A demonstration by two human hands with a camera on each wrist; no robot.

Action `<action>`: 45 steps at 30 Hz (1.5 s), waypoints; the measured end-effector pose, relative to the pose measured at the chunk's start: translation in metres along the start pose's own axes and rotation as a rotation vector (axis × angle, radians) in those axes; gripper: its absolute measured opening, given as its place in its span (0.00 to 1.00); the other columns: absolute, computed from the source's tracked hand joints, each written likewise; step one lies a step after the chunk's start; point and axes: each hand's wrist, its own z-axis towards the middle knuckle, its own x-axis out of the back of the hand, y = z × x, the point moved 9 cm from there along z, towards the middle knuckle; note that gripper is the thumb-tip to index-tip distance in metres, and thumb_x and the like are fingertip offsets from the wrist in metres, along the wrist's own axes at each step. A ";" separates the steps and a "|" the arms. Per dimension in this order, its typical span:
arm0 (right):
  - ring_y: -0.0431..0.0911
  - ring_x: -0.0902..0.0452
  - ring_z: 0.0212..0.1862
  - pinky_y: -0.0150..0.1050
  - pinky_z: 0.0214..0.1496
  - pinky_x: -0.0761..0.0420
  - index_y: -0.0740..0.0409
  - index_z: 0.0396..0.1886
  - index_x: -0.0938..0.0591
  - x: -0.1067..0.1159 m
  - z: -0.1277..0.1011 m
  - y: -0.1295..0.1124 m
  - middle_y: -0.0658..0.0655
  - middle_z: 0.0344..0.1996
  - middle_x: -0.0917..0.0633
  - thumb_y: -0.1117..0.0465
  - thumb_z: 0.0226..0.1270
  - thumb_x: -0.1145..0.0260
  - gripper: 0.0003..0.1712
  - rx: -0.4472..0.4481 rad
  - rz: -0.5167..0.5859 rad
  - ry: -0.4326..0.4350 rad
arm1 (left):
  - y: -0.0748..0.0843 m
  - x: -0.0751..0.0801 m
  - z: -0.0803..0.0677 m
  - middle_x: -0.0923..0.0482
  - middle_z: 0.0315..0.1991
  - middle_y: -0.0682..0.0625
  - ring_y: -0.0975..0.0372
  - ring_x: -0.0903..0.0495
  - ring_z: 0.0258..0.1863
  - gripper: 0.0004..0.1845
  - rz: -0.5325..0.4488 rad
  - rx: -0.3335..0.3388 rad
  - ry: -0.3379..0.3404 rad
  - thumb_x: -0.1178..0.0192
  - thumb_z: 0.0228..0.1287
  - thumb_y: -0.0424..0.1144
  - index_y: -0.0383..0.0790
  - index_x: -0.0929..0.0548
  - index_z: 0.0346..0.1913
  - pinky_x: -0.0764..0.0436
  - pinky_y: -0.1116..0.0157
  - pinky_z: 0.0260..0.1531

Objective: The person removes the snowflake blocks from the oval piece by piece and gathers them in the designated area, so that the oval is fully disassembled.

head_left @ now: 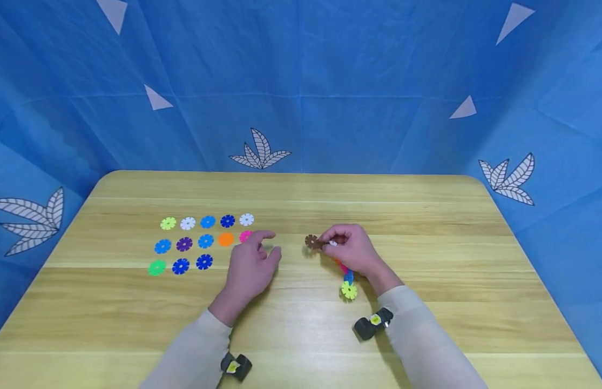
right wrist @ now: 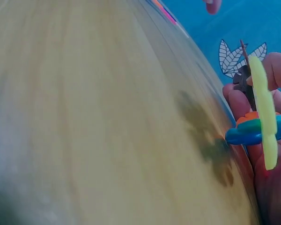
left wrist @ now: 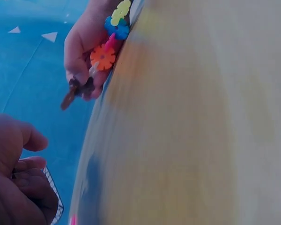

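My right hand (head_left: 351, 248) pinches a chain of linked notched plastic discs near its far end. A brown disc (head_left: 311, 241) sticks out to the left of the fingertips. Below the hand trail a blue disc (head_left: 349, 277) and a yellow-green disc (head_left: 349, 290). Further links show in the left wrist view: an orange disc (left wrist: 103, 57) next to a pink one (left wrist: 110, 42), with a whitish piece by the fingertips. My left hand (head_left: 252, 265) hovers at the loose discs' right side, thumb and index finger apart. It partly covers a pink disc (head_left: 245, 236).
Loose discs lie in rough rows on the wooden table (head_left: 301, 335), left of my left hand. Among them are an orange disc (head_left: 225, 239), a purple disc (head_left: 184, 244) and a green disc (head_left: 157, 267). A blue patterned curtain (head_left: 301, 81) stands behind the table.
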 end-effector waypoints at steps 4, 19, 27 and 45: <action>0.42 0.33 0.21 0.30 0.24 0.30 0.70 0.28 0.18 0.000 0.000 -0.002 0.63 0.29 0.16 0.78 0.49 0.38 0.06 0.021 0.007 -0.004 | 0.009 -0.015 0.005 0.42 0.11 0.56 0.65 0.45 0.11 0.18 -0.022 -0.024 -0.069 0.37 0.58 0.37 0.36 0.21 0.52 0.38 0.66 0.15; 0.50 0.26 0.25 0.31 0.27 0.25 0.72 0.27 0.18 -0.001 0.001 -0.002 0.65 0.28 0.16 0.79 0.49 0.38 0.05 0.035 0.037 -0.002 | 0.016 -0.060 0.019 0.41 0.12 0.54 0.65 0.44 0.12 0.24 -0.050 -0.073 -0.310 0.32 0.54 0.44 0.45 0.22 0.55 0.43 0.68 0.13; 0.50 0.25 0.26 0.31 0.27 0.24 0.72 0.27 0.18 -0.001 0.001 -0.001 0.63 0.28 0.16 0.80 0.49 0.38 0.06 0.026 0.051 -0.013 | 0.022 -0.065 0.023 0.38 0.14 0.55 0.66 0.41 0.14 0.21 -0.081 -0.142 -0.297 0.30 0.53 0.44 0.43 0.19 0.51 0.41 0.69 0.16; 0.49 0.24 0.26 0.33 0.25 0.26 0.68 0.23 0.18 -0.002 0.000 -0.004 0.60 0.27 0.16 0.78 0.46 0.38 0.06 0.034 0.005 -0.015 | 0.015 -0.067 0.024 0.38 0.12 0.55 0.67 0.41 0.13 0.14 -0.142 -0.193 -0.261 0.29 0.49 0.41 0.45 0.16 0.40 0.38 0.70 0.16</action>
